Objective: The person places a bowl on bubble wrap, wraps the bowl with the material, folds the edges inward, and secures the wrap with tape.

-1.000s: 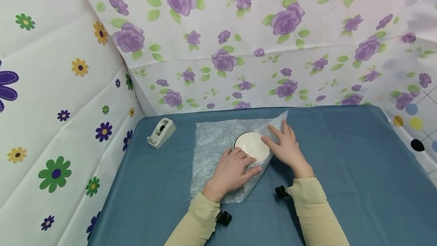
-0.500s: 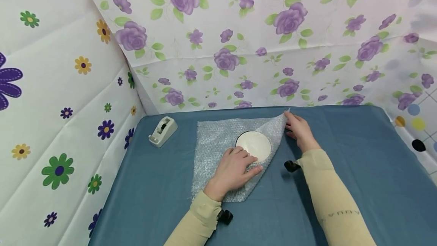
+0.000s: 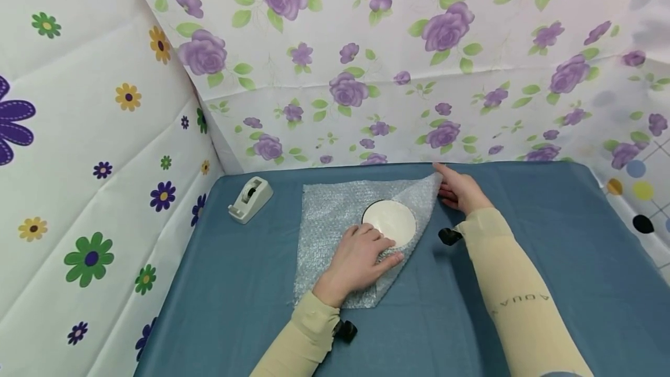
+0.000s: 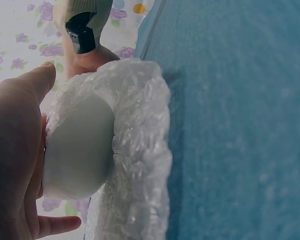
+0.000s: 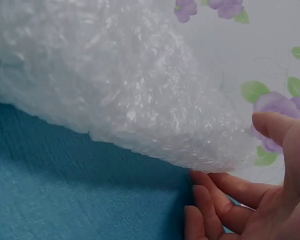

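A white bowl [image 3: 389, 221] with a thin dark rim sits on a sheet of bubble wrap [image 3: 327, 208]; the wrap's right side is folded up against the bowl. My left hand [image 3: 356, 260] rests over the near left part of the bowl, hiding some of it. In the left wrist view its thumb and one finger stand out straight beside the bowl [image 4: 82, 150]. At the wrap's far right corner is my right hand [image 3: 463, 191]. The right wrist view shows fingers [image 5: 230, 205] under the wrap's edge [image 5: 190, 140] and the thumb raised apart from it.
A pale tape dispenser [image 3: 250, 200] stands at the far left of the blue-covered table [image 3: 549, 260]. Floral sheeting [image 3: 345, 127] hangs along the table's back edge, and another flowered sheet [image 3: 104, 202] runs along its left side.
My right hand has moved from beside the bowl out to the far right corner of the bubble wrap, and its thumb has lifted away from the corner. The left hand stays on the bowl.
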A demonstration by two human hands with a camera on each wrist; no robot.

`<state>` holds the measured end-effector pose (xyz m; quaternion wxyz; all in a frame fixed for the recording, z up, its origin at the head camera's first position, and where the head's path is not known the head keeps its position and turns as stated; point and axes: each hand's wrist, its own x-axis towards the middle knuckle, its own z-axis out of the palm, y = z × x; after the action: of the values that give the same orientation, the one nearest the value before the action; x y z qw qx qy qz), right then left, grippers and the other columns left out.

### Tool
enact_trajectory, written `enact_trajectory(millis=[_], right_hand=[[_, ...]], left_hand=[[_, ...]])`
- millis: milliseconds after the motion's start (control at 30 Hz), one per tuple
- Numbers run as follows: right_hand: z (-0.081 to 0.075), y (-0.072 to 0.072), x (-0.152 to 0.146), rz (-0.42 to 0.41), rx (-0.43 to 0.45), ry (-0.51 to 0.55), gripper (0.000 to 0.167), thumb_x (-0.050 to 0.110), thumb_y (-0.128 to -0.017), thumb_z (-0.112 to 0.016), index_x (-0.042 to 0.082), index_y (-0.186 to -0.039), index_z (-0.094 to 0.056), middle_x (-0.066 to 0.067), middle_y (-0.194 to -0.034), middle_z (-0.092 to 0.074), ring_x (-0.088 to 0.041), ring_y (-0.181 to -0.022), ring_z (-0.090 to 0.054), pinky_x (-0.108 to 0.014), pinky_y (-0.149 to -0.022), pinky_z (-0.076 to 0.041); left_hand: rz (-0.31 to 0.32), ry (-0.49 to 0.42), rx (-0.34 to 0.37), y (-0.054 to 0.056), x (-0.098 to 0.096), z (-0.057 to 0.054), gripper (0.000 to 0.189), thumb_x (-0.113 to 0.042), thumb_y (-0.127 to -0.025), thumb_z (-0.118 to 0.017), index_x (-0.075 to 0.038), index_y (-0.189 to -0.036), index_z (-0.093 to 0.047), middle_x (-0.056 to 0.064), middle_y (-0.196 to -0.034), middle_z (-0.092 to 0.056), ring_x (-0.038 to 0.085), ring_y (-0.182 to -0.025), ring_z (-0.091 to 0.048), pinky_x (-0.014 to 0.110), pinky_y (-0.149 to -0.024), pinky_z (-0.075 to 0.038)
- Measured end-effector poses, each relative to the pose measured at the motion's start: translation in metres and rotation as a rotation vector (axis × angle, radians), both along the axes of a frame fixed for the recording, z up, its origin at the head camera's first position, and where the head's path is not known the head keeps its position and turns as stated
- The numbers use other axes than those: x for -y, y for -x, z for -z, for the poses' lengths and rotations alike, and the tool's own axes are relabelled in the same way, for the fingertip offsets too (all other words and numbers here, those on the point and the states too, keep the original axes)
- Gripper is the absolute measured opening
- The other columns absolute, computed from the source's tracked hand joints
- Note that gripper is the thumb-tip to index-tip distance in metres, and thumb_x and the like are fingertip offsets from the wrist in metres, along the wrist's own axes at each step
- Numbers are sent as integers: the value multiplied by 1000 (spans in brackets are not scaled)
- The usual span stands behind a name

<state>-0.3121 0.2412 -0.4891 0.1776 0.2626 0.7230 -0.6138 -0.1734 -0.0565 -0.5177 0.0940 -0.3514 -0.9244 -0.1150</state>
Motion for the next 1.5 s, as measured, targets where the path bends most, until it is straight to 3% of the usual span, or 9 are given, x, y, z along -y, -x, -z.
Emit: enact_trajectory(millis=[100,267,367,633,900,1067,1200,1300,1500], right_hand=[[-1,1,0,-10,17,-23,89,60,-101,-64,9,-167,-34,-6,-144,-57,-14,-110,-61,-36,-107,-51],[0,1,0,-5,6,-69,49,35,-105,-57,6,-144,-54,4,-93,-66,-10,-87,-63,-32,-92,-57],[2,2,0,4,-12,-58,33,31,-107,-55,8,-131,-60,8,-80,-65,-8,-81,-63,-31,-89,-58],[4,-1,-5,12,-33,13,25,31,-112,-56,10,-126,-63,7,-92,-64,-8,-87,-63,-36,-105,-54],[5,-4,-8,25,-48,57,24,33,-113,-56,12,-121,-64,8,-90,-65,-9,-90,-62,-39,-111,-50],[10,-7,-7,43,-72,100,29,37,-112,-57,13,-128,-63,10,-92,-66,-7,-91,-63,-38,-112,-49],[17,-11,-9,74,-110,170,50,39,-112,-57,11,-153,-54,9,-108,-66,-4,-100,-63,-35,-115,-47],[20,-15,-10,89,-127,215,61,41,-112,-57,12,-164,-44,8,-118,-62,-5,-107,-61,-35,-117,-45],[18,-22,-12,138,-129,314,56,45,-108,-65,17,-155,-53,10,-114,-70,-9,-119,-62,-36,-120,-41]], left_hand=[[3,6,-5,-1,0,-1,44,-60,-109,-51,-32,-131,-77,-5,-118,-74,20,-121,-63,47,-108,-49],[12,5,-7,-2,0,-1,44,-60,-110,-51,-31,-131,-77,-5,-118,-73,19,-120,-63,46,-107,-50],[7,-3,-15,-2,0,-1,44,-59,-110,-52,-31,-130,-78,-5,-118,-74,19,-120,-63,46,-107,-50],[0,2,-19,-1,0,0,45,-61,-109,-51,-32,-131,-78,-5,-118,-74,20,-121,-63,46,-106,-51],[-2,-7,-19,0,-1,-1,43,-60,-109,-52,-32,-130,-78,-5,-118,-74,19,-120,-63,47,-105,-51],[-5,4,-3,-1,0,-1,44,-60,-109,-52,-32,-132,-77,-5,-120,-74,20,-122,-62,47,-107,-50],[-9,12,2,0,1,-2,45,-61,-109,-51,-33,-133,-77,-5,-120,-74,21,-123,-62,47,-108,-50],[-9,11,2,0,1,-3,45,-61,-109,-51,-33,-133,-77,-5,-120,-74,21,-123,-63,48,-108,-50],[-2,-4,9,-1,0,-3,45,-61,-109,-52,-32,-132,-78,-5,-119,-75,21,-122,-63,48,-107,-51]])
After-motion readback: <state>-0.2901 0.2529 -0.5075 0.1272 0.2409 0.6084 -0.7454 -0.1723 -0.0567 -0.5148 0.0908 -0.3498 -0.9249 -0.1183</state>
